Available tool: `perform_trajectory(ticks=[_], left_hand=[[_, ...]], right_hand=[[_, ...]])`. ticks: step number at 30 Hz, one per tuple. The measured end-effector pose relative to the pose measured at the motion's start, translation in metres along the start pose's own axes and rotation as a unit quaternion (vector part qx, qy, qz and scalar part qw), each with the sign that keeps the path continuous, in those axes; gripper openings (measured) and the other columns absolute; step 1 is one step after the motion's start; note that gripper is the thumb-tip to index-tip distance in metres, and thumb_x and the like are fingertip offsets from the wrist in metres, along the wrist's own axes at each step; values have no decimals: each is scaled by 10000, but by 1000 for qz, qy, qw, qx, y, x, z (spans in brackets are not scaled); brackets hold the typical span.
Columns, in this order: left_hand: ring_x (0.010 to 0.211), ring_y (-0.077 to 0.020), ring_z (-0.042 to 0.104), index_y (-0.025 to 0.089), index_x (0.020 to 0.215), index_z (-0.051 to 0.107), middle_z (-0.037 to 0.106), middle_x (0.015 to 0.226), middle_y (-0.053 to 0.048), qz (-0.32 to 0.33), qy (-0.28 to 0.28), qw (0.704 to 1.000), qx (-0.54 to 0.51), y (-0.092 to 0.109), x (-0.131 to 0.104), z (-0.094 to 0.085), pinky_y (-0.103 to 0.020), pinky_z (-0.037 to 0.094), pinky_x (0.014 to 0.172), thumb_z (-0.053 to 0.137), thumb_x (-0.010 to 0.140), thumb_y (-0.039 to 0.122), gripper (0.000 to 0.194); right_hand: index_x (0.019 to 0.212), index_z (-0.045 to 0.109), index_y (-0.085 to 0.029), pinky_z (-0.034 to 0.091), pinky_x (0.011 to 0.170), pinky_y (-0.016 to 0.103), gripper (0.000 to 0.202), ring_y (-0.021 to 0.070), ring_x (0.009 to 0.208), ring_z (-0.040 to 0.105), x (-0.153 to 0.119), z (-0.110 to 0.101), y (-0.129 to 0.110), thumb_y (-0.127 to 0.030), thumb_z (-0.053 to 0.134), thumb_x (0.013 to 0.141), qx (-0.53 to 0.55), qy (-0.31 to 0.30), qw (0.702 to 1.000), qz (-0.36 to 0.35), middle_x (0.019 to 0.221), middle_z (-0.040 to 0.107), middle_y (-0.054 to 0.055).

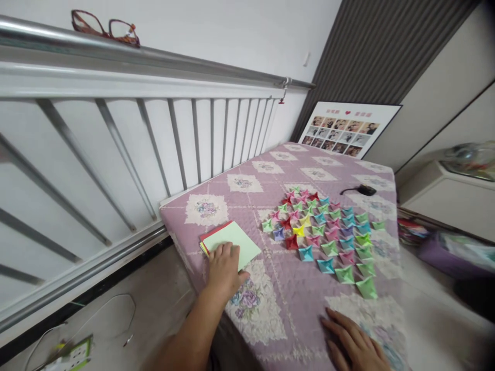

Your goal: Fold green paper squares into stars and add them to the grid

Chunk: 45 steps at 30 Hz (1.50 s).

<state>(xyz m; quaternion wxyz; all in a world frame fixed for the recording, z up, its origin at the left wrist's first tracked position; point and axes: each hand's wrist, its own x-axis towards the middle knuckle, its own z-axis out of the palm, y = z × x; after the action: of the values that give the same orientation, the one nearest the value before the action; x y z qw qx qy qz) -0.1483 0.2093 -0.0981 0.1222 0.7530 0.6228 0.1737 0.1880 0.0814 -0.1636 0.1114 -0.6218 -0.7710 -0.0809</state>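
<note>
My left hand [225, 270] rests on the near edge of a stack of square coloured paper. Its fingertips touch the pale green top sheet [235, 239], and the thumb is spread out over the tablecloth. Red and yellow sheets show along the stack's left side. My right hand [353, 340] lies flat on the cloth at the bottom, fingers stretched out and holding nothing. Between and beyond the hands stand several small folded paper shapes [331, 248] in rows, coloured green, pink, blue, red, yellow and purple.
A purple quilted cloth with flower patches [270, 283] covers the table. A black object with a cord [366, 190] lies to the right of the paper shapes. White wall with a metal railing [201, 64], glasses [104, 30] on it. A photo board [348, 129] leans at the back.
</note>
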Motion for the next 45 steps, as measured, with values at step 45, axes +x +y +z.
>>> perform_trajectory(ticks=[45], left_hand=[[887, -195, 571, 171, 885, 613, 627, 880, -71, -30, 57, 996, -54, -14, 5, -7, -287, 398, 782, 410, 914, 222, 210]], right_hand=[[1119, 623, -314, 433, 917, 428, 320, 242, 1148, 532, 5, -13, -14, -401, 463, 855, 16, 0, 1000, 6, 1253, 589, 27]])
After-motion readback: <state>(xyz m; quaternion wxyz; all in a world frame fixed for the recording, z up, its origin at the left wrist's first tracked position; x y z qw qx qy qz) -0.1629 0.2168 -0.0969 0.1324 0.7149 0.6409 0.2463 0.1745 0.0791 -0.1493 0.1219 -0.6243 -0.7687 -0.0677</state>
